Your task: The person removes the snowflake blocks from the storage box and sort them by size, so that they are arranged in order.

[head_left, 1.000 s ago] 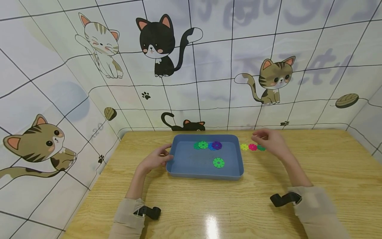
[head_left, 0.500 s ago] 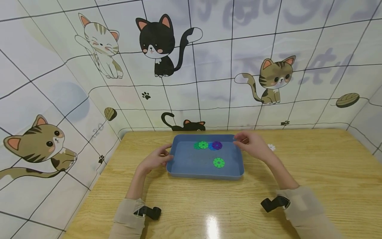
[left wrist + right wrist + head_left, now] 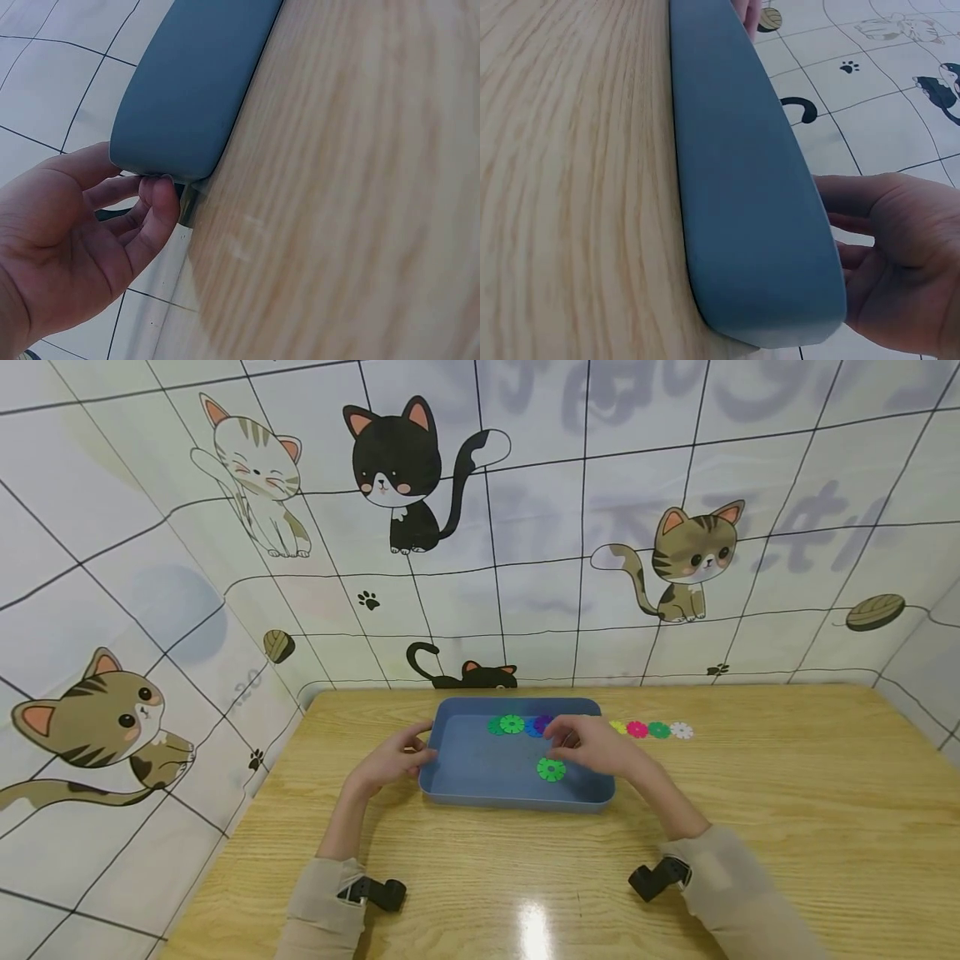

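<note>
A blue-grey tray (image 3: 480,777) stands on the wooden table, and my left hand (image 3: 386,762) grips its left edge. In the left wrist view the fingers (image 3: 159,217) curl against the tray's outer end. Over the tray's right half hovers my right hand (image 3: 596,746), thumb and fingers apart with nothing seen between them. Just below its fingertips lies a light green notched disc (image 3: 551,770). A purple disc (image 3: 542,724), partly hidden by that hand, overlaps a blue disc (image 3: 530,727). Left of these, another light green disc (image 3: 512,724) overlaps a darker green one (image 3: 494,726).
Right of the tray a row of discs lies on the table (image 3: 487,877): yellow (image 3: 618,727), pink (image 3: 637,729), green (image 3: 659,730) and white (image 3: 682,731). A wall sheet (image 3: 540,593) printed with cats rises behind the table's far edge.
My right hand has moved left from above the row of discs to over the tray, uncovering the pink, green and white discs. My left hand stays at the tray's edge.
</note>
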